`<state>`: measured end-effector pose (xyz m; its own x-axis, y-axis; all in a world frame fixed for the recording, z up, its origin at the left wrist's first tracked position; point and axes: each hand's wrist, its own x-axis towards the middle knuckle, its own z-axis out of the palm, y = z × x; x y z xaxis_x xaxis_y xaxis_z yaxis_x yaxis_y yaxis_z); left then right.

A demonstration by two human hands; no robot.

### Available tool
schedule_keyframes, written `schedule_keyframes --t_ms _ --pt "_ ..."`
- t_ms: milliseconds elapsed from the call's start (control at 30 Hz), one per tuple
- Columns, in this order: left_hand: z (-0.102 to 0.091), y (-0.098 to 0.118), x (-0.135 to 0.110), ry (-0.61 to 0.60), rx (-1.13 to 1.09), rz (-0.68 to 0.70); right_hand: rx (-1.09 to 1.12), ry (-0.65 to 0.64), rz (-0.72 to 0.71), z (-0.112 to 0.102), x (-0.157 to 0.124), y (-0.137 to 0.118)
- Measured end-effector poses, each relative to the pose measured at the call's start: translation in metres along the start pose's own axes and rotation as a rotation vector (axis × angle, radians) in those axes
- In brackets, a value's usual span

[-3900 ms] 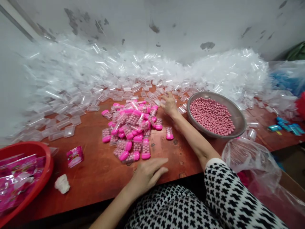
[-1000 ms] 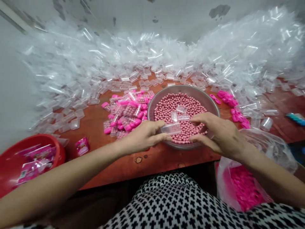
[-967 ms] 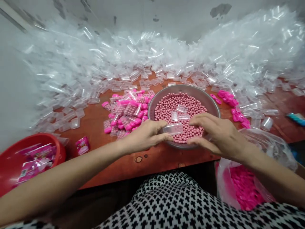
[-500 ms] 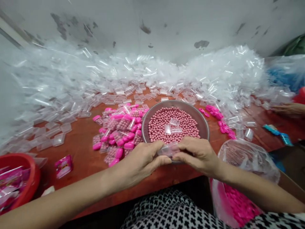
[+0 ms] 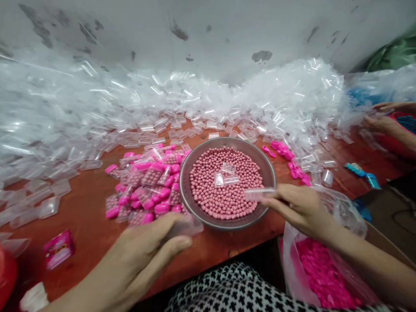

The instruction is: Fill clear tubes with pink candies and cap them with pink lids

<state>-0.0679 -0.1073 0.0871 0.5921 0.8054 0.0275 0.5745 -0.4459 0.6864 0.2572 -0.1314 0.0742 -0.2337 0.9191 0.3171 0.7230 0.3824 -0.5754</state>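
Note:
My left hand (image 5: 143, 255) grips a clear plastic case (image 5: 190, 227) between thumb and fingers, left of the metal bowl's near edge. Over the right side of the metal bowl (image 5: 186, 182), my right hand (image 5: 300, 210) pinches another clear plastic case (image 5: 258, 194). Pink beads (image 5: 211, 201) fill the bowl, and a few clear cases (image 5: 219, 179) lie on top of them. Beside it on the left is a heap of bead-filled cases with bright pink caps (image 5: 143, 177). Loose pink caps (image 5: 294, 173) lie to the bowl's right.
A large mound of clear cases (image 5: 130, 99) lines the wall. A pink packet (image 5: 59, 249) and a red tub (image 5: 6, 271) are at left. Below my right arm sits a plastic bag of pink caps (image 5: 320, 268). Another person's hands (image 5: 386, 123) work at far right, past blue pieces (image 5: 362, 173).
My hands have moved apart: the left back to the left, the right to the right over the bowl. Earlier both met at clear plastic at the bowl's near edge; each now holds a case.

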Motion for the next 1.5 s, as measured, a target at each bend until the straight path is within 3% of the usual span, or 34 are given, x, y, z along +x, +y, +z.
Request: schedule_keyframes --t_ms 100,133,200,267,367,533,667,767,867,967,1100,1200,1367,1500 --pt "0.023 -0.007 0.046 -0.072 0.029 0.109 -0.106 -0.162 0.186 0.023 0.044 0.043" --pt "0.032 -0.009 0.061 -0.096 0.048 0.163 -0.132 -0.163 0.228 0.027 0.060 0.059" --pt "0.046 -0.015 0.086 -0.078 0.091 0.279 -0.274 -0.016 0.294 0.028 0.092 0.089" --pt "0.054 -0.026 0.101 -0.039 0.141 0.344 -0.404 -0.030 0.353 0.025 0.120 0.118" --pt "0.058 -0.043 0.107 -0.037 0.211 0.320 -0.451 -0.144 0.358 0.027 0.160 0.155" --pt "0.063 -0.059 0.105 -0.130 0.234 0.140 -0.509 -0.245 0.398 0.062 0.212 0.201" --pt "0.068 -0.060 0.102 -0.093 0.209 0.118 -0.480 -0.260 0.409 0.082 0.229 0.225" --pt "0.069 -0.061 0.098 -0.032 0.187 0.134 -0.393 -0.217 0.374 0.078 0.228 0.233" --pt "0.070 -0.063 0.098 0.027 0.134 0.158 -0.275 -0.079 0.315 0.062 0.216 0.229" --pt "0.066 -0.062 0.105 0.095 -0.020 0.133 -0.161 0.076 0.241 0.043 0.192 0.208" --pt "0.060 -0.049 0.133 0.209 -0.216 0.090 0.297 0.158 0.123 0.027 0.149 0.158" --pt "0.063 -0.032 0.155 0.318 -0.275 0.183 0.496 0.122 0.085 0.028 0.119 0.115" --pt "0.076 -0.015 0.163 0.384 -0.406 0.303 0.274 0.033 0.041 0.045 0.098 0.063" --pt "0.065 -0.029 0.153 0.403 -0.462 0.193 -0.040 -0.177 -0.066 0.060 0.112 0.064"
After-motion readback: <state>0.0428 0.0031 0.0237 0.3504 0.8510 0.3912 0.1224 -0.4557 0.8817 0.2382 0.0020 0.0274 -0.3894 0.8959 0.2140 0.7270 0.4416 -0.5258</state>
